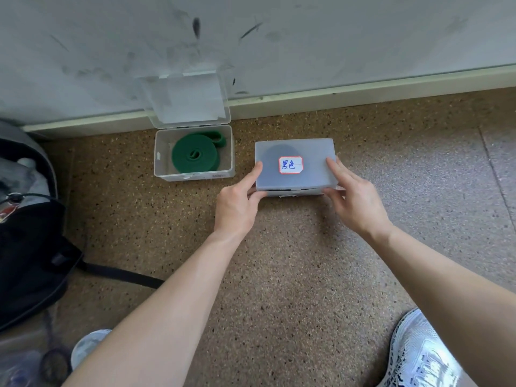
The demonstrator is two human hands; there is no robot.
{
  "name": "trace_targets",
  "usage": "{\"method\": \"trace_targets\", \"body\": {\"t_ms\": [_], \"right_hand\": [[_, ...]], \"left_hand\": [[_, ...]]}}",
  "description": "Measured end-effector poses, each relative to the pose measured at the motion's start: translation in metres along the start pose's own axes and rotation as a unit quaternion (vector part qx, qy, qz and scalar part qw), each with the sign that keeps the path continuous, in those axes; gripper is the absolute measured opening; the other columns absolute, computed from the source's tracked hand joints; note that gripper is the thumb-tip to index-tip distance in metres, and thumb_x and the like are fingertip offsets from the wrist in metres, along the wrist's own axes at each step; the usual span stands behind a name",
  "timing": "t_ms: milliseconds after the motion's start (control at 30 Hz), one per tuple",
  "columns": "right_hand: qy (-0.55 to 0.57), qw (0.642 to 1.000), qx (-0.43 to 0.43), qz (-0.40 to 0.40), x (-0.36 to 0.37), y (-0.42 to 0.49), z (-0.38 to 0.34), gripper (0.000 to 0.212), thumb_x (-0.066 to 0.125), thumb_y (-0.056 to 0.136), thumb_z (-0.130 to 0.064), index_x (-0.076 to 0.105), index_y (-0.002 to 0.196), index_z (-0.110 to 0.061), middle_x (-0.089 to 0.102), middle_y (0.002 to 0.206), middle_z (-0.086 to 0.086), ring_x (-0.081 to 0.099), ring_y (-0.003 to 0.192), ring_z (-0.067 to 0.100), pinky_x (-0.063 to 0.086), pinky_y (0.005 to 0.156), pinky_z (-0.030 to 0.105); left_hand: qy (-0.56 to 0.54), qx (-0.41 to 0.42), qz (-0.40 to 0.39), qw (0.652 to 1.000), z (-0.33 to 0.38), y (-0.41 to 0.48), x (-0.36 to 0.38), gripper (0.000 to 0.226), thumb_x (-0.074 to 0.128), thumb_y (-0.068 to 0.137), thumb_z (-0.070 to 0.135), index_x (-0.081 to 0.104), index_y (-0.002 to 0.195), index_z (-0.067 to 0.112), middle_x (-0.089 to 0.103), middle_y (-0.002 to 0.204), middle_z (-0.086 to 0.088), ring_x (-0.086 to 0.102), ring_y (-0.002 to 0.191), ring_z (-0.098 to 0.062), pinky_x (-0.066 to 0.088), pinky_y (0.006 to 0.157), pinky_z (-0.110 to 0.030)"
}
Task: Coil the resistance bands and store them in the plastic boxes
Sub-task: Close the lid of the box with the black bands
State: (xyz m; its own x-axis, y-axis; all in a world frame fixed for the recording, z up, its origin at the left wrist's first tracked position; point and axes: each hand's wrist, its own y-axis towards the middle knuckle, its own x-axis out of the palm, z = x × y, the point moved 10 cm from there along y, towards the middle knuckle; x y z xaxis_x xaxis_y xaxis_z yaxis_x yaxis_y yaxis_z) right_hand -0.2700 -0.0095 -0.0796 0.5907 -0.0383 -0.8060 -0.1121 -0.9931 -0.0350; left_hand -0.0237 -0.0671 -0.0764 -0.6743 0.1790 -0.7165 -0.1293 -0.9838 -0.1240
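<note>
A translucent plastic box (312,155) with a red-edged label on its lid sits on the speckled floor; a dark round shape shows faintly through the lid. My left hand (240,202) pinches its front left corner, index finger on the lid and thumb under the lid's edge. My right hand (351,199) pinches the front right corner the same way. To the left stands a second clear box (229,163) with its lid (187,99) swung up against the wall. Inside it lies a coiled green resistance band (195,156).
A scuffed white wall with a skirting board (363,93) runs right behind the boxes. A black backpack (30,247) with a strap lies at the left. My shoes (418,356) are at the bottom corners of the view.
</note>
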Motion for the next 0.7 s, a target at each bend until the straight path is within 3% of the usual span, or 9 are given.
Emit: {"method": "trace_targets", "body": {"t_ms": [133, 233, 367, 567, 700], "right_hand": [[0.044, 0.998, 0.035, 0.039, -0.002, -0.006, -0.001, 0.064, 0.072, 0.09, -0.007, 0.048, 0.149, -0.014, 0.054, 0.147, 0.015, 0.059, 0.127, 0.032, 0.037, 0.107, 0.027], [0.042, 0.997, 0.026, 0.051, 0.0, -0.009, -0.002, 0.064, 0.07, 0.09, -0.003, 0.047, 0.149, -0.011, 0.053, 0.148, 0.015, 0.059, 0.128, 0.032, 0.036, 0.108, 0.027], [0.044, 0.996, 0.038, 0.062, 0.002, -0.01, 0.0, 0.064, 0.068, 0.091, -0.003, 0.045, 0.15, -0.012, 0.055, 0.147, 0.013, 0.061, 0.125, 0.031, 0.04, 0.103, 0.028], [0.044, 0.997, 0.04, 0.053, -0.001, -0.005, 0.001, 0.063, 0.068, 0.092, -0.007, 0.046, 0.15, -0.013, 0.061, 0.14, 0.012, 0.066, 0.118, 0.03, 0.037, 0.094, 0.016], [0.031, 0.998, 0.015, 0.054, -0.003, -0.007, -0.001, 0.064, 0.071, 0.091, -0.008, 0.046, 0.149, -0.01, 0.06, 0.141, 0.014, 0.067, 0.115, 0.032, 0.042, 0.095, 0.022]], "left_hand": [[0.076, 0.096, 0.038, 0.992, 0.014, -0.003, -0.007, 0.061, 0.077, 0.086, 0.014, 0.055, 0.141, 0.025, 0.076, 0.098, -0.008, 0.069, 0.084, -0.025, 0.051, 0.083, -0.031], [0.119, 0.191, 0.079, 0.971, 0.027, -0.007, -0.008, 0.059, 0.084, 0.075, 0.005, 0.066, 0.13, 0.01, 0.077, 0.098, -0.014, 0.073, 0.078, -0.03, 0.056, 0.071, -0.033], [0.119, 0.232, 0.089, 0.961, 0.032, -0.004, -0.007, 0.058, 0.085, 0.071, 0.0, 0.067, 0.126, 0.004, 0.075, 0.108, -0.018, 0.075, 0.088, -0.032, 0.059, 0.075, -0.036], [0.123, 0.253, 0.088, 0.956, 0.031, -0.001, -0.005, 0.059, 0.087, 0.069, 0.001, 0.068, 0.125, 0.003, 0.075, 0.109, -0.017, 0.075, 0.092, -0.029, 0.058, 0.079, -0.034], [0.123, 0.274, 0.092, 0.949, 0.031, -0.005, -0.004, 0.059, 0.086, 0.069, -0.001, 0.068, 0.124, 0.001, 0.074, 0.11, -0.019, 0.075, 0.093, -0.03, 0.059, 0.081, -0.035]]}}
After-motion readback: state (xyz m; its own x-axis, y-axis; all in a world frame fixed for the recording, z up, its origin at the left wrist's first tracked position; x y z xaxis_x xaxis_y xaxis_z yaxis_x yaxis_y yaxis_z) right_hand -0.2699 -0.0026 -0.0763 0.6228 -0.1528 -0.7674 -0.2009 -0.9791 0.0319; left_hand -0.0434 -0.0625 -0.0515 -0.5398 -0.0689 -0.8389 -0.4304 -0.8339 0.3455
